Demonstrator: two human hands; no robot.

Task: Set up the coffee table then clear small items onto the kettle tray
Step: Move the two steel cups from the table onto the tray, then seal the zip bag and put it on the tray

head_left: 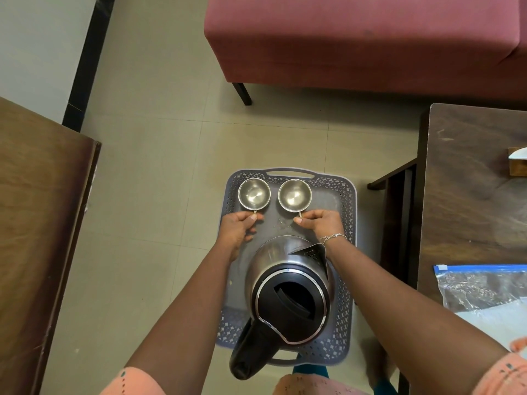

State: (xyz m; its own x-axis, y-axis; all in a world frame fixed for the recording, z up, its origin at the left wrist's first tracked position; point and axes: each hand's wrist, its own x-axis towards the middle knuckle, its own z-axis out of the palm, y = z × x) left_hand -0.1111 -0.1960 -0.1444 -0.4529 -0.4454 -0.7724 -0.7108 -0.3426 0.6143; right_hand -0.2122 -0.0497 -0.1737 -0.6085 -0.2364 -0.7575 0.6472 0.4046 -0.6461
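The 2 steel cups stand side by side at the far end of the grey tray (349, 201), with the kettle (291, 295) behind them, nearer the person and between the forearms. Each cup's handle points straight back toward the person, so each hand meets its own cup head-on. The left hand (238, 226) pinches the handle of the left cup (253, 193) and the right hand (319, 223) pinches that of the right cup (294, 194) - fingertips closed on the thin handles, other fingers loosely curled. Both cups sit upright on the tray floor, just apart. The dark wooden table (470, 181) lies off to the right - probably where the cups go, which would put the right hand nearer and make the left cup cross over the kettle side. What the tray rests on cannot be told.
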